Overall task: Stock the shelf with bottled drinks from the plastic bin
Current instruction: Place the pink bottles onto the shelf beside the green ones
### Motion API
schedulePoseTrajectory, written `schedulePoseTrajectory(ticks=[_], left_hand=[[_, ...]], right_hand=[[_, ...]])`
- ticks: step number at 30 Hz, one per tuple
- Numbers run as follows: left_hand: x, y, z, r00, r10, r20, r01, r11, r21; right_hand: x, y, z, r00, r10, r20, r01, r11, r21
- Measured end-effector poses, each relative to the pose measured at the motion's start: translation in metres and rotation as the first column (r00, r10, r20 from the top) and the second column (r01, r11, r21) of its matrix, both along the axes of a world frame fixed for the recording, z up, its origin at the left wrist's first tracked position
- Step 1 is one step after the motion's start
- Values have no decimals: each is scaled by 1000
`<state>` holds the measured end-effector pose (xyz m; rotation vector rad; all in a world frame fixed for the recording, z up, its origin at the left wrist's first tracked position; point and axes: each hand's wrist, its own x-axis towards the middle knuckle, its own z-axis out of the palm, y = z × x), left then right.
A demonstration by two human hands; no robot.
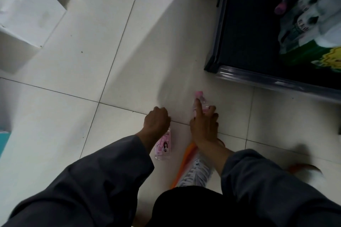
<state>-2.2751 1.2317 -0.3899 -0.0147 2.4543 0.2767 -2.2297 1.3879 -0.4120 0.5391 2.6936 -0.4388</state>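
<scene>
Transfer in progress — left hand [156,121] curled around one pink-labelled bottle [164,146], right hand [203,127] fingers wrapped on a second pink-capped bottle [200,102], dark plastic bin [239,42] far right — shelving outstanding.

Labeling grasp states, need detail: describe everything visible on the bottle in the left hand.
The bottle in the left hand looks like clear plastic with a pink label bearing a small printed figure. Only its lower body and base show, below the wrist; the top is hidden under the left hand, whose curled fingers grip it. It hangs roughly base toward the camera, above the white floor tiles, apart from the other bottle. Motion blur hides finer detail.
</scene>
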Motion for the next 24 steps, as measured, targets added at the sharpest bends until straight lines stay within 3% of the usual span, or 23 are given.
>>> schedulePoseTrajectory(ticks=[7, 14, 24], left_hand=[[-9, 19, 9, 977, 54, -205, -37, 996, 82], [-26, 41, 48, 958, 115, -264, -51, 971, 235], [-50, 46, 156, 874, 61, -481, 79, 961, 265]], right_hand=[[11, 0, 4, 984, 118, -137, -130, 987, -89], [16, 2, 31, 946, 62, -319, -133, 970, -206], [-19, 5, 115, 861, -30, -508, -113, 962, -248]])
